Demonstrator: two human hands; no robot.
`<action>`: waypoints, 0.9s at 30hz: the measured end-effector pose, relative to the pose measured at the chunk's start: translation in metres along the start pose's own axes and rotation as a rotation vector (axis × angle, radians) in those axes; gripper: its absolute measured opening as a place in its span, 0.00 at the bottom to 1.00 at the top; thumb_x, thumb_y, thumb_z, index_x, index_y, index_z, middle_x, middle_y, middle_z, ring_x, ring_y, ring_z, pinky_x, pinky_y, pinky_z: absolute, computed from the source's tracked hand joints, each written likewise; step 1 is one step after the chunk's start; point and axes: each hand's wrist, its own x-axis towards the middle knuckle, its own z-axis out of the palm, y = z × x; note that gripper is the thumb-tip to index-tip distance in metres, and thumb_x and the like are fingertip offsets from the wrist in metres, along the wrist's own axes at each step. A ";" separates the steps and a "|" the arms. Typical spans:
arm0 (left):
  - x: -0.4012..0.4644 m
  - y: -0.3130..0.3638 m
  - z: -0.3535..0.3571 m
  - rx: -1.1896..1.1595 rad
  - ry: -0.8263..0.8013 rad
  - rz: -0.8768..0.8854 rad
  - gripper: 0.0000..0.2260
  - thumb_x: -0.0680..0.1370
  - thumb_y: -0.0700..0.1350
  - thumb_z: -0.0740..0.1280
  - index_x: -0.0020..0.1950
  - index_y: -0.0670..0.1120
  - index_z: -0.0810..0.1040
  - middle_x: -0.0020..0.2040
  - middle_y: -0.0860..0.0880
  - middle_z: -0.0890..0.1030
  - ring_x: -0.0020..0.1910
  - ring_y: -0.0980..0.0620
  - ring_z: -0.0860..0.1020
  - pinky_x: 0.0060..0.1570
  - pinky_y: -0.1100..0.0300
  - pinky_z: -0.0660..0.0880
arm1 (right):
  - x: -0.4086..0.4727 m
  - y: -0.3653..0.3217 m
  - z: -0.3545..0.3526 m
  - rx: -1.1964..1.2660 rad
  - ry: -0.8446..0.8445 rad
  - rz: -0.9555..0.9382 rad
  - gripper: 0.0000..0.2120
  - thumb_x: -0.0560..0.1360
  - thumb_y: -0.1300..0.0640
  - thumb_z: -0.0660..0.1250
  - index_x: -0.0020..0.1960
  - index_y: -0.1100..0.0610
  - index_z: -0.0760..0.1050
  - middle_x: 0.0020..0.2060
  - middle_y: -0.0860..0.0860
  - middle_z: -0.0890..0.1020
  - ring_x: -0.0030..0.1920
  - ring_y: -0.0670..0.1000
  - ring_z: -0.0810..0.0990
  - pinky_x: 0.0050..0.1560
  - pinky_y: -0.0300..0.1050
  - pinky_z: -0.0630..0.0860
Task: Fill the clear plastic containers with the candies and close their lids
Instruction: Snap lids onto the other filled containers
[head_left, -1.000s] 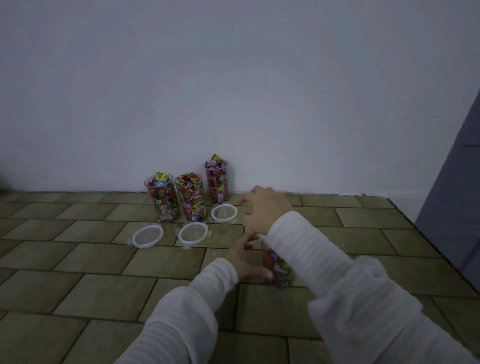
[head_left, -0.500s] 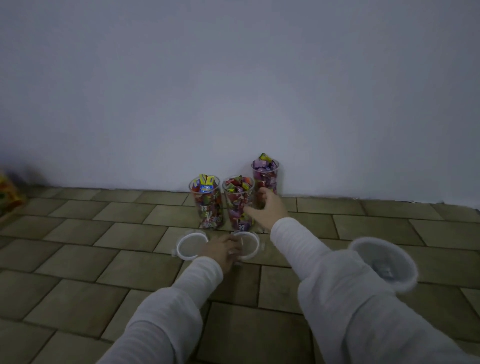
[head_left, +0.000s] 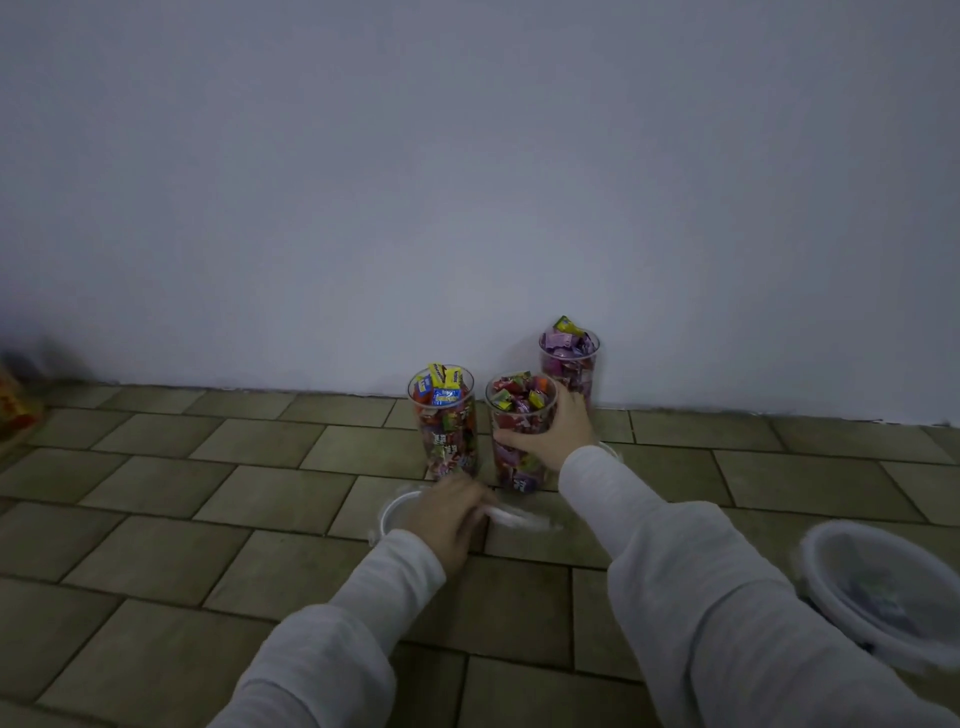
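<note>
Now our right hand (head_left: 553, 434) grips the middle container (head_left: 519, 431); our left hand (head_left: 447, 517) pinches a blurred lid (head_left: 514, 517) on the floor (head_left: 208, 499).

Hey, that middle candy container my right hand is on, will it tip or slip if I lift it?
The middle container is tall and narrow, so a sideways push would likely tip it. It is open and heaped with candies, so tilting may spill some. Packed full, it probably feels fairly heavy, and its smooth clear wall could slide in the right hand.
</note>
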 end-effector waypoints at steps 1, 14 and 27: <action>0.000 -0.001 -0.003 -0.099 0.087 0.005 0.11 0.79 0.48 0.56 0.52 0.48 0.77 0.49 0.50 0.78 0.49 0.53 0.75 0.50 0.60 0.72 | -0.002 0.002 -0.001 -0.005 -0.004 0.008 0.49 0.58 0.46 0.81 0.73 0.51 0.61 0.66 0.52 0.67 0.68 0.54 0.67 0.71 0.51 0.64; 0.080 0.065 -0.058 -0.530 0.193 -0.393 0.13 0.77 0.46 0.68 0.60 0.48 0.74 0.57 0.47 0.77 0.55 0.49 0.76 0.56 0.58 0.73 | -0.050 0.013 -0.005 -0.077 -0.032 -0.035 0.47 0.48 0.34 0.78 0.61 0.51 0.70 0.55 0.48 0.76 0.55 0.47 0.76 0.58 0.45 0.76; 0.095 0.084 -0.057 -0.193 -0.105 -0.635 0.16 0.79 0.53 0.59 0.63 0.47 0.71 0.59 0.43 0.77 0.54 0.45 0.75 0.51 0.57 0.69 | -0.067 0.019 -0.005 0.078 -0.077 -0.047 0.44 0.59 0.50 0.81 0.68 0.52 0.62 0.58 0.47 0.76 0.59 0.47 0.74 0.57 0.38 0.70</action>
